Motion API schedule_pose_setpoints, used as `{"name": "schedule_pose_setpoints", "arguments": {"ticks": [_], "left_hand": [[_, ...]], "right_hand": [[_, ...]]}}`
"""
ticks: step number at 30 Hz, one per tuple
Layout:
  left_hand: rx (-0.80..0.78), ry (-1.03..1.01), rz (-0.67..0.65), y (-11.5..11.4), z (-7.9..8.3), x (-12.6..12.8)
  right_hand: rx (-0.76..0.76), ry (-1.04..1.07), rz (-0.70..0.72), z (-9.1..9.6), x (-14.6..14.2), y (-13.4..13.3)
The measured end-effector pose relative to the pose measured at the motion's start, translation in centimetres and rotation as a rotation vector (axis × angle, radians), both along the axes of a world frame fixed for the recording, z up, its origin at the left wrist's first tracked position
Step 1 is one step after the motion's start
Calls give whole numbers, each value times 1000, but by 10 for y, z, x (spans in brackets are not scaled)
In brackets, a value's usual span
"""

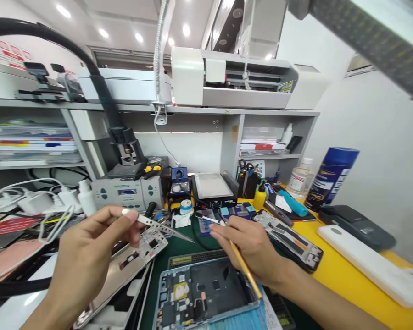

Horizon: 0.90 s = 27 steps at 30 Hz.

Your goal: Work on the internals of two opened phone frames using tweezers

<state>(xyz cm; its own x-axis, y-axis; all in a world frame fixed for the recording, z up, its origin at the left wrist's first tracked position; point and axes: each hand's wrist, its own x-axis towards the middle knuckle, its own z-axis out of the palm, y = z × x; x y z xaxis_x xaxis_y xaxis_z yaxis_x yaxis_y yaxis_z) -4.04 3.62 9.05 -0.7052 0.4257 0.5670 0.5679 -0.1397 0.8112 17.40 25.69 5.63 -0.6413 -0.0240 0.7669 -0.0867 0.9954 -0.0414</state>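
Left hand (89,243) pinching thin pointed steel tweezers (165,228) near their blunt end; right hand (251,250) pen-gripping slim yellow-handled tool (244,268) over opened blue-framed phone (199,293); boards likely fragile, best held by edges.

Tweezers (165,228) left — opened phone (206,293) below

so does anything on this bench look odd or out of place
Nothing spilled or broken. The opened phone lies on the mat, the left hand holds tweezers, the right hand a yellow tool. The cables at left are tangled.
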Motion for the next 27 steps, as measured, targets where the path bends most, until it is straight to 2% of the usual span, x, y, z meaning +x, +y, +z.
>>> {"name": "schedule_pose_setpoints", "arguments": {"ticks": [3, 5, 8, 13, 17, 22, 27], "left_hand": [[104, -156, -21, -6, 7, -8], [197, -218, 4, -8, 11, -12], [280, -283, 47, -6, 11, -19], [228, -360, 72, 0, 2, -32], [186, -399, 97, 2, 0, -40], [184, -422, 110, 1, 3, -40], [187, -431, 107, -1, 2, -43]], "right_hand": [[-140, -61, 60, 18, 7, -3], [-203, -183, 88, 31, 14, -8], [-210, -382, 86, 42, 24, -17], [-239, -721, 34, 45, 27, -28], [-313, -919, -26, 59, 26, -36], [-392, -1020, -68, 73, 23, -45], [-400, -978, -116, 68, 24, -59]]}}
